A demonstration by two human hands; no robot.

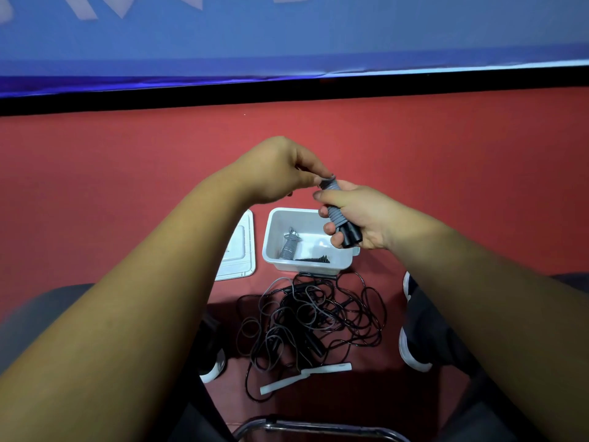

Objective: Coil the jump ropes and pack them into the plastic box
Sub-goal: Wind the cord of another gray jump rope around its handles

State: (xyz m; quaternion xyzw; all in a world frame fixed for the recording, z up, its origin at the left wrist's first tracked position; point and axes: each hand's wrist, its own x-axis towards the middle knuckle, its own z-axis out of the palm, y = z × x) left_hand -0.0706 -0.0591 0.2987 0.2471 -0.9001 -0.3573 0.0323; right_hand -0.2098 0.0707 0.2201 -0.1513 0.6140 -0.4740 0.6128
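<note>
At the near edge of the red floor (446,186), two white paper strips (306,376) are lying beside a loose tangle of black and grey jump ropes (306,317), which is waiting uncoiled. Just beyond the tangle, toward the middle of the floor, a white rectangular plastic box (306,266) is sitting open. Its flat white lid (237,250) is lying just beside it on the left. Inside the box, a grey coiled rope (288,247) and a black coiled rope (314,259) are already resting on the bottom.

Above the box's far right corner, the right hand (360,215) is gripping a bundle of grey rope wound round two black handles (338,212), with its fingers curling round the lower half. The left hand (280,170) is pinching the top of the bundle, thumb and fingers closing on what looks like the last turn or the free end.

The person seems to be finishing this coil by securing its end. Next, the end is needing a firm tuck so the turns are not springing loose. The bundle is then going down into the free space beside the two packed ropes, and the tangle is asking for one handle to be found.
</note>
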